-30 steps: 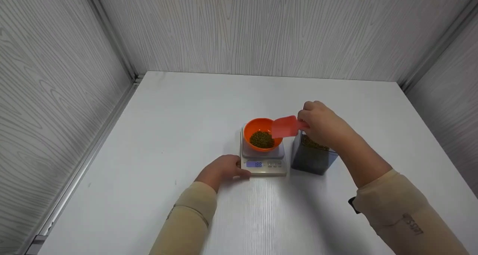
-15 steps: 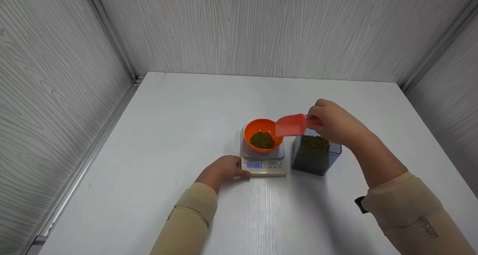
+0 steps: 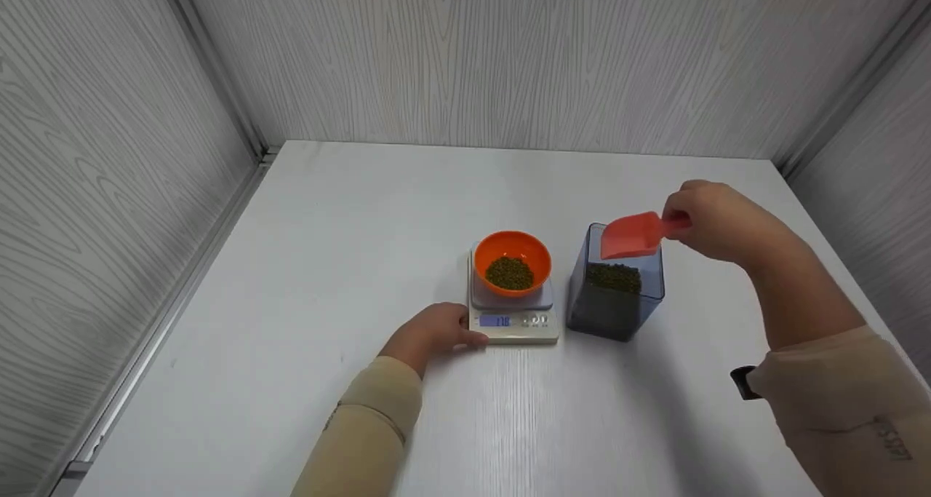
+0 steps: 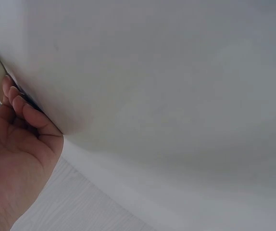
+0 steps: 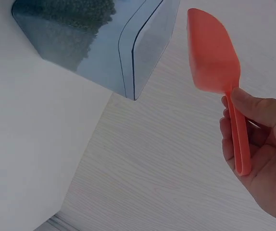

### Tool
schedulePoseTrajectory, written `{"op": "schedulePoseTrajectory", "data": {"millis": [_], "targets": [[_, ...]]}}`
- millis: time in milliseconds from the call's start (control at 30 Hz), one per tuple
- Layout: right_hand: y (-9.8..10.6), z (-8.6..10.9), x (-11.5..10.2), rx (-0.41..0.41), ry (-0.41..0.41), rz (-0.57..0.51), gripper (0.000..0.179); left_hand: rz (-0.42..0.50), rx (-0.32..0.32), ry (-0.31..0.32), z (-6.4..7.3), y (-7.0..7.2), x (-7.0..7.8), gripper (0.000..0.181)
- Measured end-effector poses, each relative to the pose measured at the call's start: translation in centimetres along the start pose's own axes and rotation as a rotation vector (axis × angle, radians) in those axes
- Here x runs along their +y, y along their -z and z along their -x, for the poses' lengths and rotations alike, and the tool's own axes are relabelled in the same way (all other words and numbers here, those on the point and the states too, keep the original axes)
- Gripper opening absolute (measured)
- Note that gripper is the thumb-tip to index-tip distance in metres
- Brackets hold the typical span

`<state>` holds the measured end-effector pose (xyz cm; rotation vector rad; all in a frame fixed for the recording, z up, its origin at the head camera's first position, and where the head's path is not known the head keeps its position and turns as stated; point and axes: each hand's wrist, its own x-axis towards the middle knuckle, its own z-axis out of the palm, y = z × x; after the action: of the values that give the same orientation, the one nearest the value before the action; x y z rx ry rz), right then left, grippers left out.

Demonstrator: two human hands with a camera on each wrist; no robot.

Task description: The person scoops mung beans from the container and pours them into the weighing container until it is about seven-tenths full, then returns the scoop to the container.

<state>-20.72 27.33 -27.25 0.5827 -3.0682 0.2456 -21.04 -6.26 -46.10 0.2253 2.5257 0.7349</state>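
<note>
My right hand (image 3: 720, 217) grips the handle of a red plastic scoop (image 3: 631, 235), raised over the back of a clear bin; its blade looks bare in the right wrist view. The bin (image 3: 604, 313) holds small green grains, like mung beans. To its left a kitchen scale (image 3: 515, 334) with a lit display carries an orange bowl (image 3: 537, 248). A small heap of the same green grains (image 3: 509, 273) lies in the bowl. My left hand (image 3: 440, 326) holds the scale's front left corner, thumb at the front edge and fingers curled against the side.
All of this stands on a white table (image 3: 349, 213). A grey wood-grain wall (image 3: 465, 60) closes off the back, with side panels at left and right. The bin stands close beside the scale.
The right hand has carried the scoop away from over the bowl, to the right and back over the bin. The scale's displayed reading has risen. The left hand has stayed in place.
</note>
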Motion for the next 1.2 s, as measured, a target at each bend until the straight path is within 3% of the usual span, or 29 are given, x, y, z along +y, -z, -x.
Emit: {"op": "schedulePoseTrajectory", "data": {"millis": [267, 500, 600, 900, 1200], "targets": [[-3.2, -1.1, -0.9, -0.082, 0.021, 0.245, 0.022, -0.015, 0.0, -0.013, -0.1, 0.1, -0.2, 0.036], [-5.2, -1.9, -1.8, -0.065, 0.174, 0.568, 0.034, -0.004, 0.002, -0.013, 0.1, 0.1, -0.1, 0.036], [-5.9, -2.1, -1.9, -0.075, 0.207, 0.644, 0.036, -0.004, 0.003, -0.01, 0.2, 0.1, -0.1, 0.036], [-7.3, -2.3, -1.1, -0.108, 0.246, 0.601, 0.032, -0.013, 0.001, -0.009, 0.3, 0.2, 0.0, 0.037], [-8.3, -2.7, 0.1, -0.205, 0.187, 0.419, 0.029, -0.016, -0.006, -0.005, 0.4, 0.3, 0.0, 0.037]]}}
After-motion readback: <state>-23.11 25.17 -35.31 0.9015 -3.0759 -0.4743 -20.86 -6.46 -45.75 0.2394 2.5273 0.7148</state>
